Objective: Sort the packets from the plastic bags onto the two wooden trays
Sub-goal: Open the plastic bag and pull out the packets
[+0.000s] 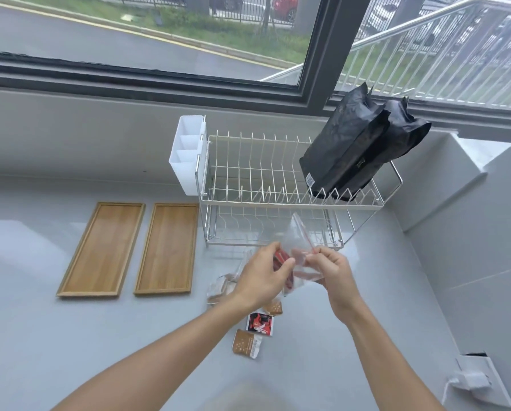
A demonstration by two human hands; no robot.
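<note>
Two empty wooden trays lie side by side on the counter, the left tray (pixel 100 247) and the right tray (pixel 167 247). A clear zip plastic bag (pixel 300 235) with a red seal is held up in front of me. My right hand (pixel 332 272) pinches its open edge. My left hand (pixel 264 277) reaches into it and grips red packets (pixel 281 258). Below my hands, a red-and-black packet (pixel 260 323) and two brown packets (pixel 247 345) (pixel 273 308) lie loose on the counter. Another clear bag (pixel 220 287) lies partly behind my left wrist.
A white wire dish rack (pixel 266 185) stands behind my hands, with a white cutlery holder (pixel 187 155) on its left end and two black pouches (pixel 364 146) leaning in its right end. A wall socket with a plug (pixel 473 381) is at the lower right.
</note>
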